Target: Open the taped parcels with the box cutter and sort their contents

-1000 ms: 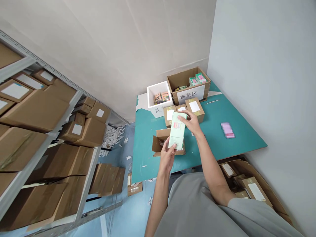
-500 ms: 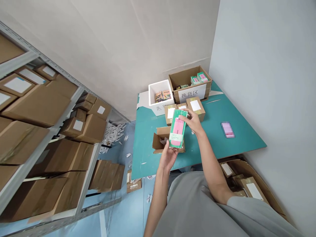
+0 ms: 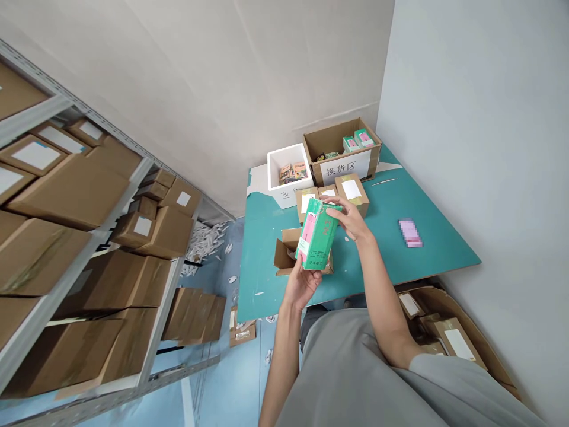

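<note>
Between my two hands is a green product box (image 3: 323, 240) with a pink item pictured on its front, held tilted above the table. My left hand (image 3: 303, 286) grips its lower end from below. At the top end, my right hand (image 3: 349, 218) is closed on the upper edge. The box is turned so that a green side panel with small print faces me. Behind and below it stands an open cardboard carton (image 3: 284, 255), partly hidden by the green box.
On the green table (image 3: 262, 296) are a white foam box (image 3: 284, 193), a labelled carton (image 3: 342, 169) with green boxes inside, several small sealed cartons (image 3: 362, 201) and a blurred pink object (image 3: 409, 233). Shelves of cartons (image 3: 66, 184) stand left; a large carton (image 3: 502, 370) is at right.
The green box has been rotated in my hands, from its pink-pictured front to a green printed side. Both hands keep hold of it in nearly the same spot.
</note>
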`<state>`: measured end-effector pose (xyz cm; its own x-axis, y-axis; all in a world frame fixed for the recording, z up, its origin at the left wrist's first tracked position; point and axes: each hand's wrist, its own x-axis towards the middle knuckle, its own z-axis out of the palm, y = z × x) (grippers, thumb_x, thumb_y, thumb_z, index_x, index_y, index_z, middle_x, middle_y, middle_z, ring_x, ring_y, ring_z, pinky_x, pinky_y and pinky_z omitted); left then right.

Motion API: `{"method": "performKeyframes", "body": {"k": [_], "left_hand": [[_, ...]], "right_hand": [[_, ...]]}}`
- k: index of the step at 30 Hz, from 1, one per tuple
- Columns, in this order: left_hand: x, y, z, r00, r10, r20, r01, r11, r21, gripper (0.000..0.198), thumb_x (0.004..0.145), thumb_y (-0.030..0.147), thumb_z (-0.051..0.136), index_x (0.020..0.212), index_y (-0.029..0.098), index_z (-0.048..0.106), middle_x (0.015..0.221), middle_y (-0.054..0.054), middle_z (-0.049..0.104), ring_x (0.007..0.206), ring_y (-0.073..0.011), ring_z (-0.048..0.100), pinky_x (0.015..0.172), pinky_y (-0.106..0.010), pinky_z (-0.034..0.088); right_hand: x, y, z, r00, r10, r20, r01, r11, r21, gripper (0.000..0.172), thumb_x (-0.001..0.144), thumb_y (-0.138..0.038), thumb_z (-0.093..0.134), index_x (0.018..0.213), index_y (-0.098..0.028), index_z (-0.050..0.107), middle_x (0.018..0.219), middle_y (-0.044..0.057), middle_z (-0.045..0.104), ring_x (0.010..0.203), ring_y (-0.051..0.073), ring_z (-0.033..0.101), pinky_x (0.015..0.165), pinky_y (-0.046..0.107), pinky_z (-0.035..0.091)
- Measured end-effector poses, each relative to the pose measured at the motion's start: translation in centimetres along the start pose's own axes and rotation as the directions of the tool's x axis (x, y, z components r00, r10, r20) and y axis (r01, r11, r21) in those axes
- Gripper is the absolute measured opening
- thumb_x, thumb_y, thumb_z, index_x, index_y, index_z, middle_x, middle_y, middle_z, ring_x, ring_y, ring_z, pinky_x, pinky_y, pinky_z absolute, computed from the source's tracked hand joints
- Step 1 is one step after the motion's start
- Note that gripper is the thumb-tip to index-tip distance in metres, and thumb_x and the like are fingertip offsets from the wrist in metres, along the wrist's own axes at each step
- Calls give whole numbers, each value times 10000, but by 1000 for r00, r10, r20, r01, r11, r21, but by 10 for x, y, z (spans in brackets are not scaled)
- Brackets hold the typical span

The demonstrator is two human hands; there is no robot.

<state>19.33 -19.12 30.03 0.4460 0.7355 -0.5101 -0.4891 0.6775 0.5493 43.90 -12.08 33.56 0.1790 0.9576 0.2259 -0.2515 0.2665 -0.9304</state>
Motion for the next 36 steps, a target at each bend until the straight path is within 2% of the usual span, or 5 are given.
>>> {"method": "performKeyframes", "body": {"k": [7,11,23,28,36], "left_hand": [[8,-14,-3,962,258,-85,-234,946,223,670,911,535,983,1484,250,786,1542,-121,770,1333,-301,770,1055,-363,640],[10,-20,-2,912,400,-92,-360,888,286,863,745,421,1106,1525,295,758,1556,-95,768,1519,-333,678,1273,-425,525],[10,-3,-13,988,18,-154,-22,999,-26,403,1107,450,786,1387,159,793,1197,-137,888,1042,-237,862,940,-330,717],[18,-5,-4,968,4,-250,-24,997,-75,380,1153,387,718,1438,141,763,1207,-145,880,1092,-234,862,1003,-329,717],[59,19,10,935,38,-353,-49,999,-22,111,1099,242,702,1085,164,779,880,-82,832,803,-171,816,803,-273,704]], "right_hand": [[4,18,10,989,-34,-147,5,981,-193,504,805,-682,942,1075,-266,849,1204,82,869,1100,323,800,945,449,665],[7,23,15,976,-50,-213,-3,970,-244,554,807,-736,924,1077,-257,857,1173,88,872,1066,317,801,924,435,673],[8,7,2,1000,-4,1,4,997,-80,523,817,-709,970,1117,-291,873,1331,84,852,1284,330,770,1051,454,657],[11,13,11,997,-22,-73,9,985,-175,554,810,-754,949,1074,-274,866,1239,102,860,1138,327,794,957,452,658],[-2,0,48,975,-217,50,222,926,-305,418,926,-676,913,1097,-310,805,1410,106,802,1387,354,740,1224,549,588]]}}
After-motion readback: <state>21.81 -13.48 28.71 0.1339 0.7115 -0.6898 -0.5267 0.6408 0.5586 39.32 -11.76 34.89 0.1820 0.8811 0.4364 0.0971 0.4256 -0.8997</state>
